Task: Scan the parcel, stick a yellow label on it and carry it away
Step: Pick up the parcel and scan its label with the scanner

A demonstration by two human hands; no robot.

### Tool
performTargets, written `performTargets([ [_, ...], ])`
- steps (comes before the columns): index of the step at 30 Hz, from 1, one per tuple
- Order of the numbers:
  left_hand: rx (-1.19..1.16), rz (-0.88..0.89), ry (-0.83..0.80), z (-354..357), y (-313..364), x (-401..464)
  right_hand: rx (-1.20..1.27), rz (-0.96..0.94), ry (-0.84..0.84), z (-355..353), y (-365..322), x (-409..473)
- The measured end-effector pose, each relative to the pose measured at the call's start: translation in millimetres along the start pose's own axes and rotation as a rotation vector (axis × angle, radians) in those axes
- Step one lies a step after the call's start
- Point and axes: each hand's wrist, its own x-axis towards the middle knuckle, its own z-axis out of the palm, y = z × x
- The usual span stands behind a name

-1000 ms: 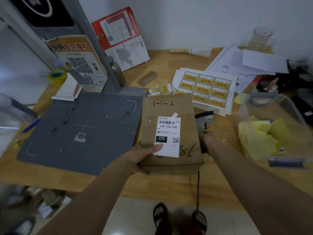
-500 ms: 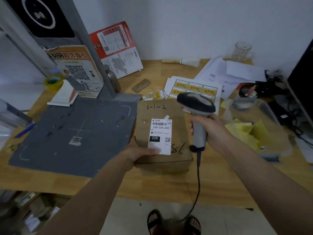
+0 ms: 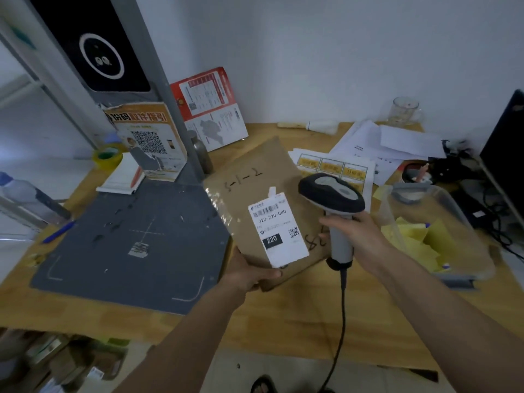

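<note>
A brown cardboard parcel [image 3: 255, 177] with a white shipping label [image 3: 276, 232] is lifted and tilted off the wooden table. My left hand [image 3: 249, 272] grips its near edge from below. My right hand [image 3: 355, 236] holds a corded barcode scanner [image 3: 333, 198] by the handle, its dark head right of the shipping label and over the parcel's right side. A sheet of yellow labels [image 3: 331, 165] lies behind the parcel, partly hidden by it and by the scanner.
A grey scanning mat [image 3: 127, 245] covers the table's left half, with a grey post and QR sign [image 3: 147, 141] behind it. A clear plastic bin [image 3: 433, 231] with yellow paper stands right. Loose papers, a glass and a dark monitor edge [image 3: 507, 148] sit at the back right.
My left hand has lifted the parcel off the table and tilted it. My right hand picked up the scanner from beside the parcel and raised it next to the label.
</note>
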Motion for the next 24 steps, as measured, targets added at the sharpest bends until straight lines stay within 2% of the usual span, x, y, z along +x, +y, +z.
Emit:
performTargets([
  [3,0.031,0.109,0.105,1.8,0.8,4.4,-0.008,-0.011,-0.045,6.5,2.2,6.3],
  [6,0.103,0.136,0.211,-6.1,7.1,4.9,-0.01,0.003,0.015,8.1,15.1,11.0],
  [9,0.238,0.249,0.139,-16.2,16.1,6.6,-0.015,-0.027,0.027,4.9,25.1,14.0],
  [11,0.36,0.306,0.155,-16.5,25.1,7.2,-0.056,-0.034,0.026,4.5,27.7,17.1],
  [17,0.337,0.288,0.249,-11.5,50.8,15.0,-0.111,-0.067,0.034,11.8,27.5,20.6],
  [24,0.248,0.266,0.282,-18.4,39.6,24.0,-0.204,-0.041,-0.037,19.7,24.0,17.5],
])
